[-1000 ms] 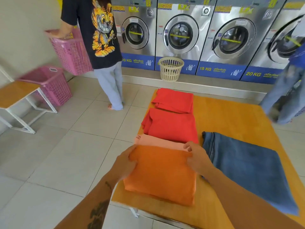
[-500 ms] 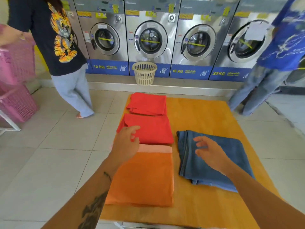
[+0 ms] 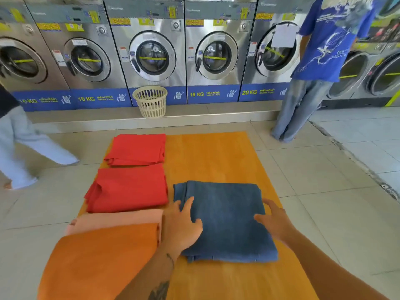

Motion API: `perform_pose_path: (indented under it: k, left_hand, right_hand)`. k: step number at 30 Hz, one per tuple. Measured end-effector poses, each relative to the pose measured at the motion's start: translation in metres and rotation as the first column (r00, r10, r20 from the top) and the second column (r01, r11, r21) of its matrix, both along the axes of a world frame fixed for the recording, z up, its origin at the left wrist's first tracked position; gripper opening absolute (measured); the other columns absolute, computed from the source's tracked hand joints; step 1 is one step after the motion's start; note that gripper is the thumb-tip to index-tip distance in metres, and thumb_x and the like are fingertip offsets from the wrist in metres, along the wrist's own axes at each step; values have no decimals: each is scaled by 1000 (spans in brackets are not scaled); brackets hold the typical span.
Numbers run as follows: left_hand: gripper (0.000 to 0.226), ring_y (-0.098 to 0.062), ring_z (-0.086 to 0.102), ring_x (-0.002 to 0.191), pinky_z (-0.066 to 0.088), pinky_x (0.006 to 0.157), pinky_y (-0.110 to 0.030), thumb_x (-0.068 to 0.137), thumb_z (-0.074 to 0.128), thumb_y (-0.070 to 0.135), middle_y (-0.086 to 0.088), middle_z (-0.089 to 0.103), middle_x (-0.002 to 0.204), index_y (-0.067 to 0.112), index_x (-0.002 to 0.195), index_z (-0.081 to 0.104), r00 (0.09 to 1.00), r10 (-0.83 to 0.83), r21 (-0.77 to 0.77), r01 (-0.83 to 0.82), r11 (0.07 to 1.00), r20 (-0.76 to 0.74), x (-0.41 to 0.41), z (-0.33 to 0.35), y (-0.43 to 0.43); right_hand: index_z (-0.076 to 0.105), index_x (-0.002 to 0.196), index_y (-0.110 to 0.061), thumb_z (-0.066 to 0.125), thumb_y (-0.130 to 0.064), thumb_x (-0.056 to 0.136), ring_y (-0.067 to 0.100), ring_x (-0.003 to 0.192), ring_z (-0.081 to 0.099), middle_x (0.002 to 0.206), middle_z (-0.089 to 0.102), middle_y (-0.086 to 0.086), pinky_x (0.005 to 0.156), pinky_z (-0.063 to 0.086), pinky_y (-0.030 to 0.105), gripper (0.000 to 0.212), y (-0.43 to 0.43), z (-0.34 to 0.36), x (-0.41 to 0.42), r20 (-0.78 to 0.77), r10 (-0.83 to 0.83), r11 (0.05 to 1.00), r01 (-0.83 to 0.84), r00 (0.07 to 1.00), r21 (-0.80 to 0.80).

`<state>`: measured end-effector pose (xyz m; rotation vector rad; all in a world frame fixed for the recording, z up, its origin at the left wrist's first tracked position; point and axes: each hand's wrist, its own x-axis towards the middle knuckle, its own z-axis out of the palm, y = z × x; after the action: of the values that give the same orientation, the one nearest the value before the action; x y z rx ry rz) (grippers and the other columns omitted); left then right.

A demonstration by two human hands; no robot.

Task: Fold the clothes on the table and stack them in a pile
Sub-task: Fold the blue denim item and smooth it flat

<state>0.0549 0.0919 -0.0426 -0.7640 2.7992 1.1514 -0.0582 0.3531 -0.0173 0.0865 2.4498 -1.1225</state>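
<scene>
The folded dark blue denim garment (image 3: 225,219) lies flat on the orange-topped desk (image 3: 216,156), on its right half and near me. My left hand (image 3: 181,226) rests on the garment's left edge, fingers (image 3: 187,205) spread and lying flat on the cloth, the thumb reaching inward over the denim. My right hand (image 3: 273,221) sits at the garment's right edge, its fingers loosely spread and curled over that side; I cannot tell whether they are under the fabric or only touching it. Neither hand pinches anything that I can see.

Just beside my left hand, on the desk's left half, lies a folded orange cloth (image 3: 99,258) on top of a folded pale peach cloth (image 3: 116,217), whose far strip shows beyond it. Farther from me, a folded red cloth (image 3: 127,189) lies just beside the denim's far left corner, and another folded red cloth (image 3: 136,149) lies beyond that, close to the desk's far edge.
</scene>
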Motion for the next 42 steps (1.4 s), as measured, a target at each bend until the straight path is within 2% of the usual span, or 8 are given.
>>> perform_pose_path:
  k: [4, 6, 9, 14, 20, 25, 38, 42]
  left_hand:
    - [77, 10, 42, 78, 35, 61, -18, 84, 50, 46, 27, 46, 115, 44, 151, 11, 989, 119, 197, -134, 971, 89, -16, 10, 29]
    - [76, 7, 45, 81, 34, 63, -19, 87, 53, 44, 20, 48, 126, 46, 150, 12, 978, 178, 238, -199, 951, 107, -21, 15, 43]
    - [68, 3, 43, 73, 39, 68, -25, 84, 56, 35, 22, 49, 96, 45, 145, 27, 959, 277, 281, -284, 917, 66, -28, 23, 54]
    - [89, -11, 40, 116, 32, 82, -25, 75, 71, 24, 5, 27, 155, 35, 150, 26, 910, 384, 444, -412, 795, 156, -30, 30, 40]
    - [93, -9, 51, 107, 48, 83, -32, 67, 73, 22, 12, 33, 142, 48, 145, 29, 932, 347, 599, -337, 726, 103, -53, 19, 41]
    - [85, 0, 53, 104, 47, 70, -18, 76, 73, 19, 21, 43, 129, 52, 143, 32, 939, 341, 633, -243, 735, -35, -102, 21, 25]
    - [80, 31, 44, 81, 38, 59, 4, 88, 64, 19, 20, 38, 132, 40, 151, 20, 974, 158, 397, -83, 914, -161, -293, -1, -70]
    - [76, -3, 46, 120, 40, 83, -13, 88, 64, 23, 8, 35, 148, 42, 149, 24, 977, 169, 357, -113, 927, -130, -307, -32, -81]
  right_hand:
    - [32, 149, -34, 69, -27, 84, 20, 123, 53, 143, 47, -4, 99, 47, 41, 75, 2, -14, -3, 85, 63, 967, -40, 994, -250]
    - [32, 149, -35, 71, -26, 84, 14, 121, 49, 143, 43, -10, 95, 43, 33, 77, 0, -20, -2, 80, 96, 951, -68, 992, -301]
    - [30, 150, -34, 73, -24, 81, 14, 123, 48, 142, 40, -12, 92, 42, 30, 81, 1, -25, -7, 97, 135, 938, -95, 986, -335]
    - [30, 147, -40, 73, -18, 77, 8, 101, 52, 128, 43, -15, 71, 43, 23, 85, 1, -27, -22, 115, 191, 939, -147, 975, -312]
    - [39, 132, -58, 65, -10, 74, 0, 91, 54, 114, 49, -23, 63, 44, 20, 80, -1, -28, -56, 72, 187, 954, -164, 980, -253]
    - [43, 135, -51, 69, -8, 72, -1, 93, 51, 120, 48, -16, 65, 41, 18, 80, -16, -19, -110, 24, 166, 960, -155, 986, -235]
    - [37, 147, -35, 60, -11, 80, 21, 117, 48, 145, 38, 0, 90, 44, 31, 74, -111, -23, -287, -247, 194, 981, -181, 949, 77]
    - [34, 149, -37, 58, -13, 83, 25, 131, 42, 150, 36, 1, 102, 42, 38, 74, -113, -51, -305, -202, 190, 979, -171, 961, 107]
